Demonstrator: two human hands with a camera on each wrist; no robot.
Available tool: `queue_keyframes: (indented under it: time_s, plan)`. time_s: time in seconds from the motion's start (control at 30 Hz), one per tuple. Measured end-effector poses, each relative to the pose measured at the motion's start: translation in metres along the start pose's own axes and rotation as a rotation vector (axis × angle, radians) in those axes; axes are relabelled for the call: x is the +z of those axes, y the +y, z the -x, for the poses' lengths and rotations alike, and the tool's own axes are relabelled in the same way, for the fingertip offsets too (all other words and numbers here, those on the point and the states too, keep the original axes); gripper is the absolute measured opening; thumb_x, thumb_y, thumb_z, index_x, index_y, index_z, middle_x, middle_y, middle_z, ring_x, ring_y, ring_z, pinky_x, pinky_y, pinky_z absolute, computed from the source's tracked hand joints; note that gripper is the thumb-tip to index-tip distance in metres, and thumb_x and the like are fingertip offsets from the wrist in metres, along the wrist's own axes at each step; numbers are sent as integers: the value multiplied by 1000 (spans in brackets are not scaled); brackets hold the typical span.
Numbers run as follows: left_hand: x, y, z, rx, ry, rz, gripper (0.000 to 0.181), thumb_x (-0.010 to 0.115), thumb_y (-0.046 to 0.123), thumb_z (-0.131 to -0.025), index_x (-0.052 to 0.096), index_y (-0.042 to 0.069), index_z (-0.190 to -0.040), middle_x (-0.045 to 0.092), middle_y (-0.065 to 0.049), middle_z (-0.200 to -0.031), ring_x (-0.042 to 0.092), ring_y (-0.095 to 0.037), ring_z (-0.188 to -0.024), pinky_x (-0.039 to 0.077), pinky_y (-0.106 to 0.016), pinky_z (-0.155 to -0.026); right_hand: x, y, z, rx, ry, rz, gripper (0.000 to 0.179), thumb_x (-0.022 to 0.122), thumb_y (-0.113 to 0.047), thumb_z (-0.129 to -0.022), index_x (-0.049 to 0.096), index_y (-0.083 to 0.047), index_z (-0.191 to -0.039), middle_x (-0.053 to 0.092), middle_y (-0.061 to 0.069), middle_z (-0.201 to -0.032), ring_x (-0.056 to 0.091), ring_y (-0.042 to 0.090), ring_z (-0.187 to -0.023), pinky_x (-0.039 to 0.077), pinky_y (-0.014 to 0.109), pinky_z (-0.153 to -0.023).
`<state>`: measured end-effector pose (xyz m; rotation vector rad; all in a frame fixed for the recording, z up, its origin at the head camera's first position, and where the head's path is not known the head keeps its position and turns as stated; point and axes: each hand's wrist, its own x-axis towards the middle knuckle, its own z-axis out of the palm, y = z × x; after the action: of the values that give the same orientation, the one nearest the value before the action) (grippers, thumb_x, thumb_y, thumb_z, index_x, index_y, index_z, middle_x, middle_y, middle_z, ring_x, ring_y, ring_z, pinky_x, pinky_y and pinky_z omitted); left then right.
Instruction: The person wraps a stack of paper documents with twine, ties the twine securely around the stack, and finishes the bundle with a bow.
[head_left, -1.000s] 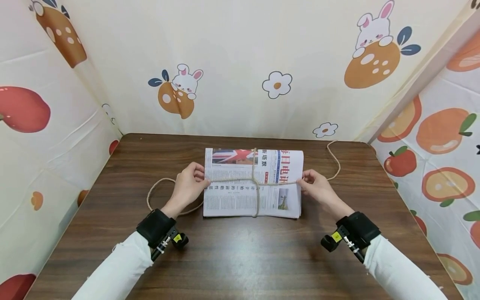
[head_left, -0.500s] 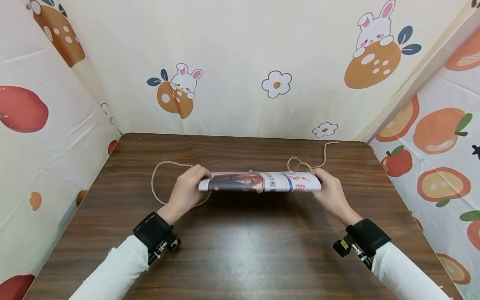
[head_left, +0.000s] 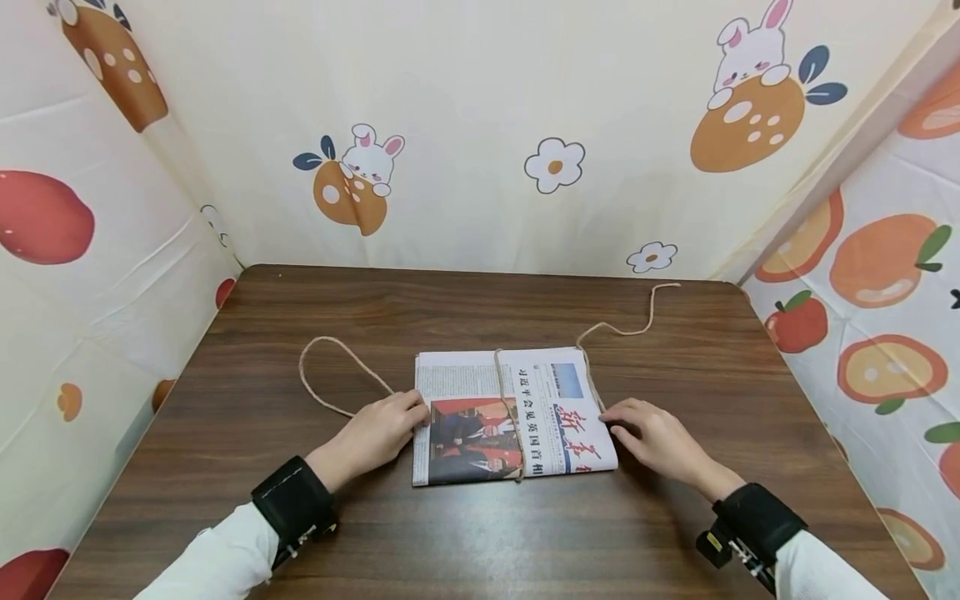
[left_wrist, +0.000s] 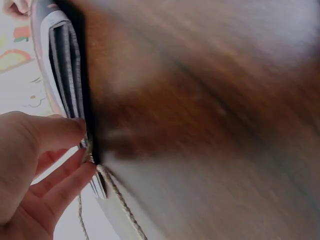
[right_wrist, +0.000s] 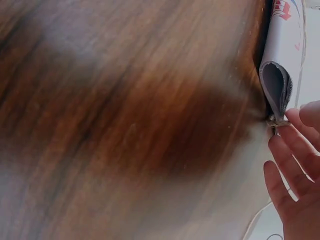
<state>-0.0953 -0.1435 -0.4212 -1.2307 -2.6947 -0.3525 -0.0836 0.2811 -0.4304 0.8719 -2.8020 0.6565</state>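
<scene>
A folded newspaper bundle (head_left: 465, 379) lies on the wooden table, a picture and large red characters on its upper side. Beige twine (head_left: 626, 332) crosses its middle and runs out from both sides. My left hand (head_left: 378, 429) pinches the left edge, where its thumb and fingertips meet the folded layers and the twine in the left wrist view. At the right edge my right hand (head_left: 660, 437) touches the bundle and twine with its fingertips, fingers loosely extended. The rounded fold of the newspaper (right_wrist: 276, 82) shows in the right wrist view.
One length of twine loops on the table (head_left: 480, 542) to the left; the other reaches toward the back right edge. Printed curtains (head_left: 480, 100) with rabbits, flowers and fruit stand behind and at both sides of the table.
The bundle was flat, then lifted and tilted in both hands; now it lies turned over, nearer to me, another page showing. Both hands have come lower, and the twine tails have shifted.
</scene>
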Motion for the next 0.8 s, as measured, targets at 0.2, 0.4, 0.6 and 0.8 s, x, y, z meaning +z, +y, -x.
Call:
queue_keyframes:
  time_s: [0.2, 0.4, 0.6, 0.8]
  plan:
    - [-1, -2, 3, -52, 3, -12, 25, 72, 4, -74, 61, 12, -94, 55, -1, -92, 57, -15, -81, 50, -30, -64, -1, 1, 1, -24, 14, 141, 18, 70, -7, -77, 68, -12, -95, 61, -3, -89, 58, 13, -82, 48, 34, -67]
    - [-4, -10, 10, -135, -8, -51, 34, 77, 10, -71, 60, 10, -100, 58, -2, -94, 61, -18, -85, 51, -33, -67, -3, 9, 4, -94, 91, 269, 18, 71, -6, -71, 68, -9, -88, 56, 0, -79, 52, 18, -70, 43, 35, -59]
    - [-4, -16, 12, -132, -12, -87, 31, 78, 11, -69, 64, 11, -96, 58, -2, -91, 59, -19, -80, 50, -32, -68, -4, 12, 3, -127, 69, 334, 15, 70, -10, -73, 66, -9, -88, 58, 4, -92, 53, 23, -80, 42, 38, -62]
    - [-4, -20, 10, -112, 8, -125, 25, 80, 11, -66, 68, 14, -88, 51, 0, -78, 51, -16, -69, 46, -30, -59, -2, 11, 4, -144, 34, 388, 16, 72, -14, -72, 62, -11, -84, 59, 4, -87, 54, 23, -79, 42, 39, -61]
